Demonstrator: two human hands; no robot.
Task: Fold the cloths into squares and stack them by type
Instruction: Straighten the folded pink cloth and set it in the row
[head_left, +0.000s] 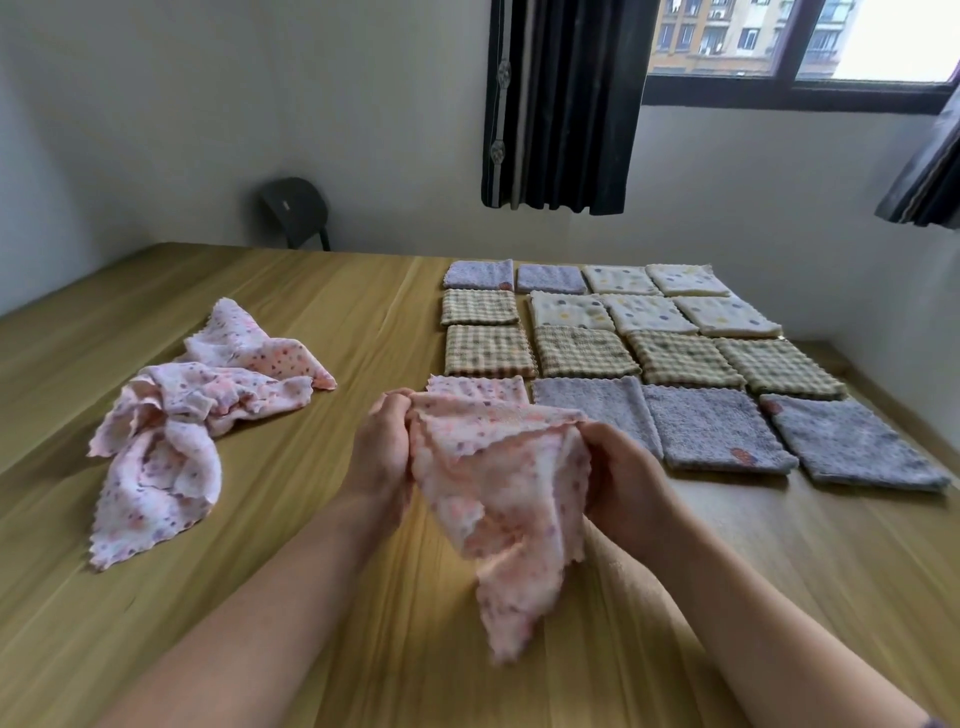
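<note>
Left of the hands, crumpled pink cloths (197, 410) lie on the worktop (260, 597). The left hand (382, 452) and right hand (623, 478) each grip a top corner of a dotted cloth (498, 499) hanging between them. Beyond, rightward, folded squares (711, 426) lie in rows.

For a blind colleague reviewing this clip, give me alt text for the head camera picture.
The left hand and right hand hold a pink dotted cloth above a wooden table. A heap of unfolded pink cloths lies to the left; rows of folded squares, lilac, checked and cream, lie to the right.
</note>
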